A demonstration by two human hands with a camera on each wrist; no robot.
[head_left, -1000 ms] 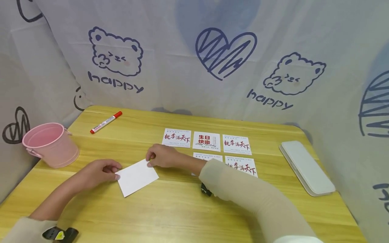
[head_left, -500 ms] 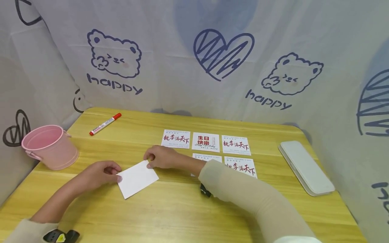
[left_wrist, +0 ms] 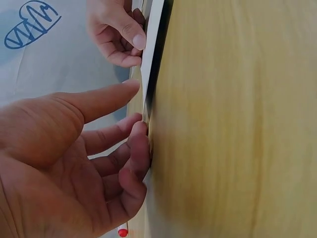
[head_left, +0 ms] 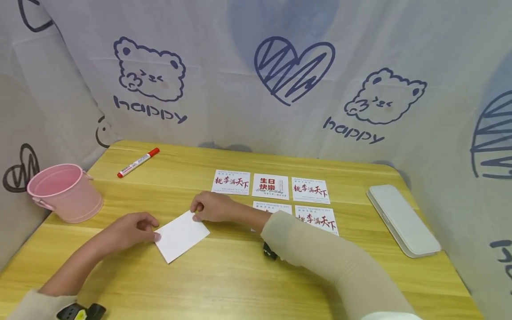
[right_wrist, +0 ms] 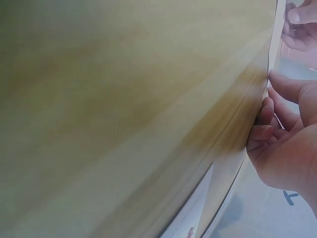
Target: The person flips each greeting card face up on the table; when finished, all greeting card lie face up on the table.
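A white card, plain on its upper face, lies between both hands over the table, slightly turned. The left hand pinches its left corner, thumb on top. At the card's far right corner, the right hand pinches with thumb and fingers. Seen from the left wrist, the card is nearly edge-on, with the left hand close by and the right hand beyond. The right wrist view has the right hand at the card's edge; the card's underside is hidden from the head view.
Several cards with red lettering lie in rows behind the right forearm, which partly covers the front row. A red-capped marker lies at back left. A pink bucket stands at left, a white case at right. Printed cloth hangs behind.
The white card has turned a little, its near corner shifting slightly right. Both hands keep their hold on it and have hardly moved.
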